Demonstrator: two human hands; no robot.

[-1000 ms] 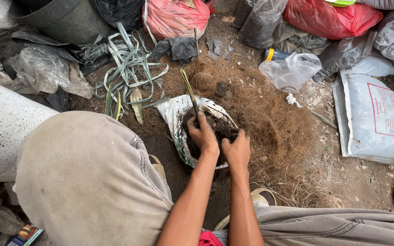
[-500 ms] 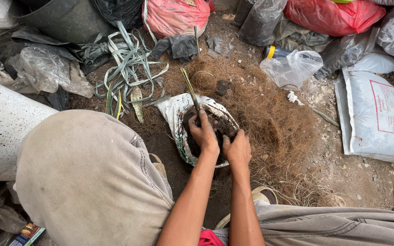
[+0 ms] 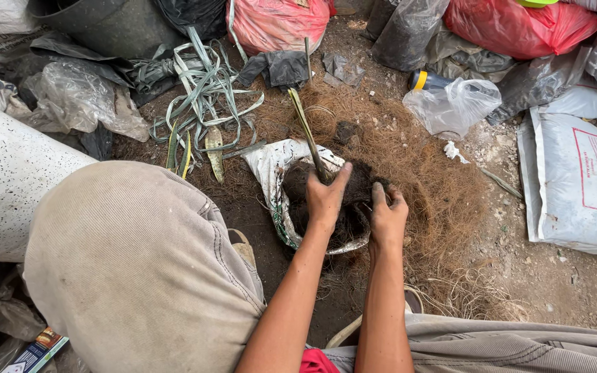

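- My left hand (image 3: 325, 200) lies on the dark soil clump (image 3: 354, 190) in the white bag (image 3: 269, 162), fingers together and curled over the soil, thumb up beside the plant stem (image 3: 307, 131).
- My right hand (image 3: 387, 215) grips the right edge of the same clump, fingers bent and pressed into the soil; I cannot tell how far they close underneath.
- The stem stands tilted, leaning away from me toward the upper left, its base hidden in the soil just beside my left hand.
- The bag sits rolled down around the soil, on a spread of brown fibre (image 3: 430, 179) that covers the ground to the right and in front.
- My left knee (image 3: 133, 262) in beige cloth fills the lower left and hides the ground there.
- Cut green leaves (image 3: 198, 90) lie in a loose heap beyond the bag, to the left.
- A clear plastic bag (image 3: 454, 107) lies beyond the fibre, with a dark bottle with a yellow cap (image 3: 426, 79) touching its far side.
- A large white sack (image 3: 578, 183) lies at the right, well apart from my hands.
- Red bags (image 3: 278, 24) and grey bags crowd the far edge.
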